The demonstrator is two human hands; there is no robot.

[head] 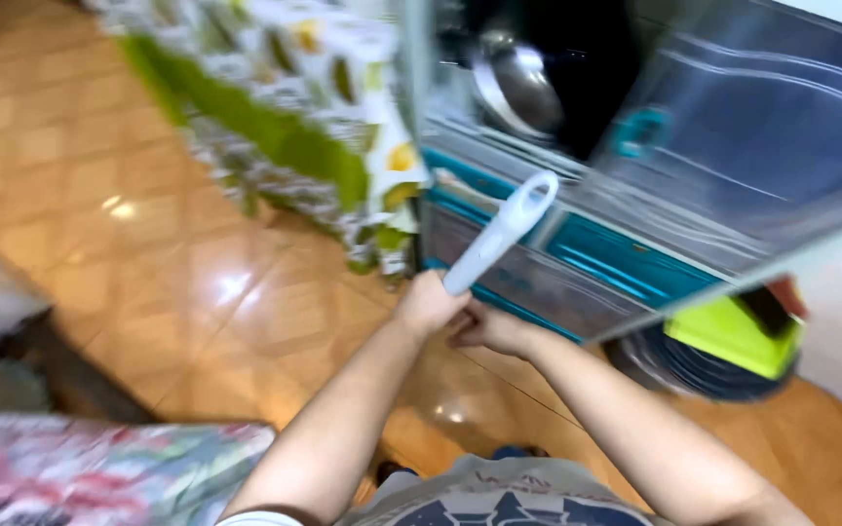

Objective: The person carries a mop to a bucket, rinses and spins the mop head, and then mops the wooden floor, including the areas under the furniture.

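Glossy orange floor tiles [177, 282] and a teal cabinet [626, 258] blur badly. Left hand [428, 304] grips a white handle [499, 234], its lower end hidden. Right hand [489, 329] curls alongside, its grasp unclear.

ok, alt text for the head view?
Left hand grips a pale plastic handle; right hand touches its lower end. Behind: an open cabinet holding a metal pan, above a glossy tiled floor.

- The person is wearing a light grey shirt with a dark blue print on the front.
- A white short sleeve edge is showing; both forearms are bare.
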